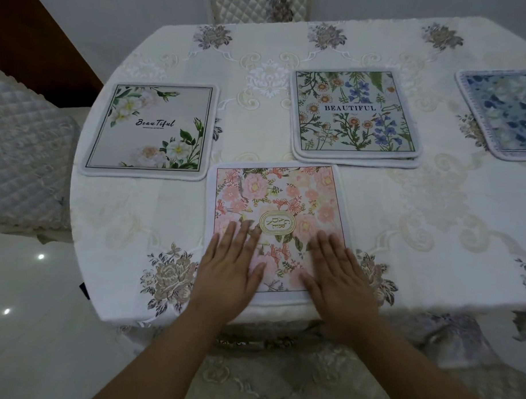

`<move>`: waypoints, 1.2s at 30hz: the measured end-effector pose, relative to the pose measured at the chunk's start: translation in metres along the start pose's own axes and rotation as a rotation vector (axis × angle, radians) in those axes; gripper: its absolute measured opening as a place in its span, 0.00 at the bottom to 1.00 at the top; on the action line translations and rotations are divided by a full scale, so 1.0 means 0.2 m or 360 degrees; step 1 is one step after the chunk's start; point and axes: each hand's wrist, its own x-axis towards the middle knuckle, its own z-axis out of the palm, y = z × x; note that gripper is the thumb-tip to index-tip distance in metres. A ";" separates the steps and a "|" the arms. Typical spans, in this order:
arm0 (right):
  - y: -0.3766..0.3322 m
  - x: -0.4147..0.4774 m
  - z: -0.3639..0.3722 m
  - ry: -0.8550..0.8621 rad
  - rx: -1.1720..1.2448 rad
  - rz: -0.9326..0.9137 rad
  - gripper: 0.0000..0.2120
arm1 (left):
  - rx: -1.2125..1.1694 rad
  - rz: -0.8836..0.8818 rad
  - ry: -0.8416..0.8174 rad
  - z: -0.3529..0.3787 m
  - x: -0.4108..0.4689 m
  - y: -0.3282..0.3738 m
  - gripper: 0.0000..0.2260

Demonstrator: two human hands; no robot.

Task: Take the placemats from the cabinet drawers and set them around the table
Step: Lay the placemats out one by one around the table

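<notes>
A: We have both palms flat on the pink mat (277,217), which lies at the near edge of the tabletop (403,234). The left hand (228,271) covers its near left corner; the right hand (339,278) presses its near right corner.

B: Any grip?

A: None. Our fingers lie spread and straight, holding nothing, only pressing down.

B: And the others?

A: Left of the pink mat and farther back lies the white mat (149,129), apart from it. Right of the pink mat and farther back sits the daisy mat (355,111), on top of another mat whose edge shows beneath it. Far right of the pink mat, the blue mat (509,114) is cut by the frame.
</notes>
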 end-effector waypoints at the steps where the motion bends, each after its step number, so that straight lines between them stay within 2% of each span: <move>1: 0.05 -0.02 -0.01 0.0005 0.0032 0.0048 0.33 | -0.0002 -0.0031 -0.0005 -0.01 -0.01 -0.03 0.31; 4: 0.15 -0.01 -0.05 -0.0080 0.0104 0.0135 0.33 | -0.0040 -0.0103 -0.0045 -0.02 -0.01 -0.07 0.34; 8: 0.13 0.23 -0.16 0.0131 0.0278 0.0075 0.35 | -0.0149 -0.0131 0.0020 -0.08 0.20 -0.03 0.33; 11: 0.07 0.51 -0.21 0.0169 0.0440 0.0069 0.33 | -0.0241 -0.0066 0.0090 -0.13 0.47 0.04 0.31; 15: 0.04 0.74 -0.17 0.0078 0.0243 0.0062 0.32 | -0.0116 -0.0042 0.0047 -0.11 0.70 0.07 0.30; 18: 0.12 0.76 -0.14 0.0163 0.0113 0.0075 0.34 | -0.0072 -0.0110 0.0093 -0.08 0.73 0.02 0.31; 26: 0.30 0.72 -0.15 0.0216 0.0143 0.0207 0.32 | -0.0156 -0.0505 0.0216 -0.08 0.73 -0.08 0.38; 32: 0.31 0.71 -0.13 0.0275 0.0174 0.0313 0.33 | -0.0166 -0.0577 0.0220 -0.09 0.73 -0.07 0.40; 36: 0.33 0.71 -0.19 0.0204 0.0283 0.0226 0.32 | -0.0262 -0.0599 0.0179 -0.14 0.74 -0.06 0.37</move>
